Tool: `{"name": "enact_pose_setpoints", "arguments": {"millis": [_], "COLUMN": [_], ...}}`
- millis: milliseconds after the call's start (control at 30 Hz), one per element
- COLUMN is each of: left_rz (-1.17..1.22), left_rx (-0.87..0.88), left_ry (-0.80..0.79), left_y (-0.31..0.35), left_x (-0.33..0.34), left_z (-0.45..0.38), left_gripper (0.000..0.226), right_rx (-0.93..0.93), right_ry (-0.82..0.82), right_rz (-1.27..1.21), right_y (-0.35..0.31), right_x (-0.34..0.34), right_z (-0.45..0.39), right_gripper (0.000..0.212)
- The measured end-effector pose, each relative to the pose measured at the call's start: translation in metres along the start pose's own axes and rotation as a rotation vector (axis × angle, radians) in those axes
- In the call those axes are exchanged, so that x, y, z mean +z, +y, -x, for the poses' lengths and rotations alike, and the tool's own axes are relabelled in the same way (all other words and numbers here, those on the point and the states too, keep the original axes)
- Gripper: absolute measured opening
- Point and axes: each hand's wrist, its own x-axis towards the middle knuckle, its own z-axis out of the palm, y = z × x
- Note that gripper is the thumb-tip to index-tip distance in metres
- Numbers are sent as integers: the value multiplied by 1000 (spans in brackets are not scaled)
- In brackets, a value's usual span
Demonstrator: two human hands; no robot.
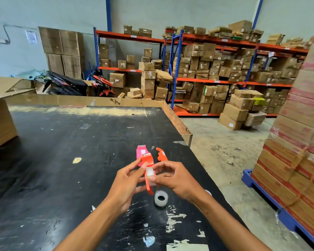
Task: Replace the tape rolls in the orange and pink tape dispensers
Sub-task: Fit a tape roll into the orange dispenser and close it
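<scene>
Above the black table (pixel 62 160) I hold an orange tape dispenser half (pixel 148 162) between both hands. A clear tape roll (pixel 150 173) sits in it. My left hand (pixel 127 180) grips the dispenser's left side, and the fingers of my right hand (pixel 174 178) pinch the roll and the dispenser from the right. The pink dispenser (pixel 140 152) lies on the table just beyond, partly hidden by the orange one. A separate orange dispenser piece (pixel 160 154) lies to its right. Another clear tape roll (pixel 161 198) lies flat on the table below my hands.
The table's right edge (pixel 181 127) runs close to the dispensers. A cardboard box (pixel 0 122) stands at the table's left. Stacked cartons on a blue pallet (pixel 288 178) fill the right. Shelves of boxes (pixel 216 73) line the back wall.
</scene>
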Motion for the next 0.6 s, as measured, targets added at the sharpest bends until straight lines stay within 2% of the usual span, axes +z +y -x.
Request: {"name": "enact_pose_setpoints", "arguments": {"millis": [200, 333, 433, 500, 600], "left_rz": [-6, 8, 7, -3, -20], "left_rx": [-8, -20, -30, -27, -31], "left_ry": [48, 115, 156, 182, 230], "left_y": [1, 0, 0, 1, 1], "left_x": [1, -3, -5, -6, -8], "left_z": [-33, -60, -74, -81, -86], "left_gripper": [28, 23, 21, 21, 21], "right_rx": [6, 53, 94, 194, 324], "right_ry": [-32, 150, 264, 217, 105], "right_rz": [44, 74, 450, 682, 898], "right_y": [4, 21, 53, 73, 84], "right_x": [-18, -48, -69, -75, -69], "right_z": [-39, -85, -123, -145, -164], "right_gripper": [29, 33, 27, 26, 40]}}
